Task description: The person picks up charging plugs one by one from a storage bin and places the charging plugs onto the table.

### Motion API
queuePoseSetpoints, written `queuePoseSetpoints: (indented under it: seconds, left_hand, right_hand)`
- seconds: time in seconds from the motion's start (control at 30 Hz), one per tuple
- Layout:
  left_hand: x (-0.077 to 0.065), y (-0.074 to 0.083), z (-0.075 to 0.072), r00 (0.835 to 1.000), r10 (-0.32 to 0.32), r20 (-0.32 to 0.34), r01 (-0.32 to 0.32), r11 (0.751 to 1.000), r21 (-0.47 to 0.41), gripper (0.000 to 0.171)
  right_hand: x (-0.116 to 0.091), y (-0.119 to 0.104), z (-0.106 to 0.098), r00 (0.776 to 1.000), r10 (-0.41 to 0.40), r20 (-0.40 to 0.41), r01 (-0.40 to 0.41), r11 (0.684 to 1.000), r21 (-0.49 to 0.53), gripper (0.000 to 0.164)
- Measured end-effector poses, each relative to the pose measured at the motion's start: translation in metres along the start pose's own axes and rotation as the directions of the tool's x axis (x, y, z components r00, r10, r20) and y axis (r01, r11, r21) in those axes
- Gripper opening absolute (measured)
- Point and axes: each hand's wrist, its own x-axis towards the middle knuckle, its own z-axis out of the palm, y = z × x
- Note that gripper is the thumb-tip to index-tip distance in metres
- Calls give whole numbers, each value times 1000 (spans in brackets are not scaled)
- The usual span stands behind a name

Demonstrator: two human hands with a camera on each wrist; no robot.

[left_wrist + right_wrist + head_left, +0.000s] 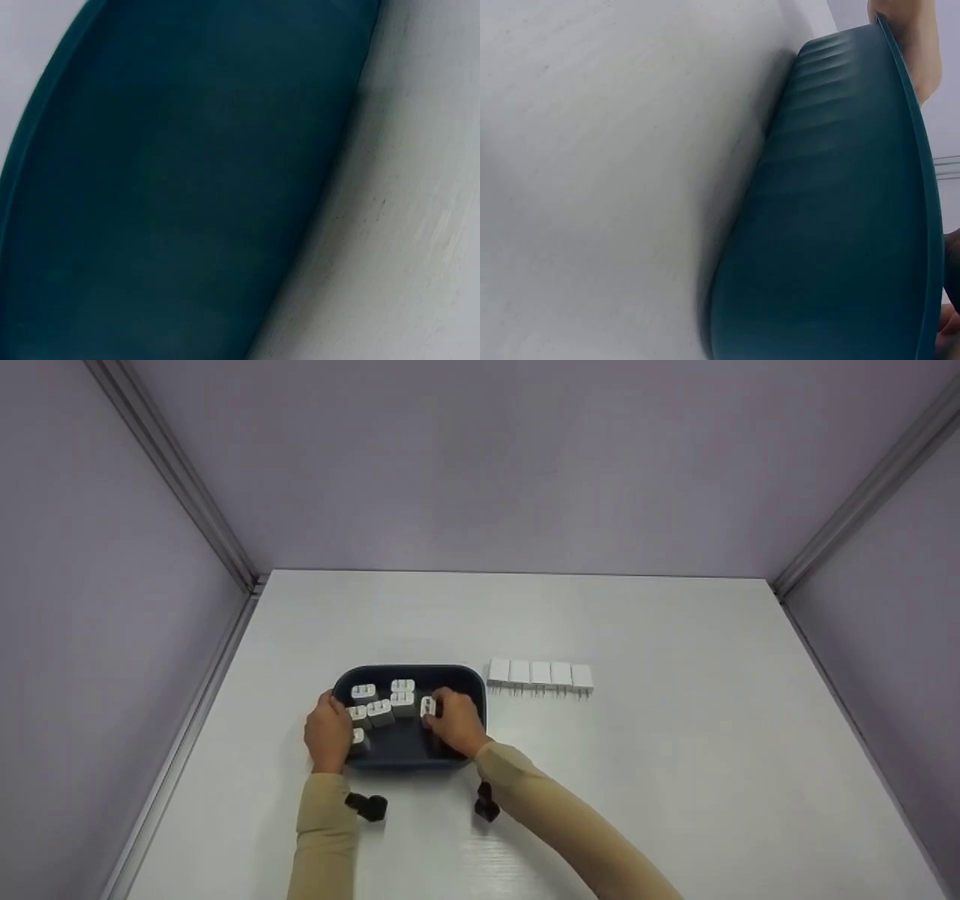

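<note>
A dark blue plastic tray [409, 763] stands on the white table and holds several white plug adapters [403, 701]. My left hand [328, 735] grips the tray's left rim. Inside the tray, near its right side, my right hand [457, 724] pinches a white plug adapter [427, 708] between thumb and fingers. The left wrist view is filled by the tray's outer wall [180, 180], with no hand showing. In the right wrist view the tray's side [832, 202] rises from the table, and a hand [919, 45] holds its far rim.
Right of the tray, several white plug adapters [540, 673] lie side by side in a row, metal prongs toward me. Black wrist devices [487, 802] show beside both sleeves. Purple-grey walls [480, 472] border the white table [675, 750] at the back and sides.
</note>
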Motion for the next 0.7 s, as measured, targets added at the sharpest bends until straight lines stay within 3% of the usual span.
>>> queuePoseSetpoints:
  seconds: [0.27, 0.7]
  left_hand:
    - [0, 0, -1, 999, -18, 38, 18, 1000, -3, 43]
    - [1, 0, 0, 1000, -15, 18, 15, 1000, 11, 42]
  right_hand:
    - [0, -3, 5, 999, 37, -10, -37, 999, 12, 51]
    - [4, -1, 12, 992, 103, -67, -104, 995, -4, 42]
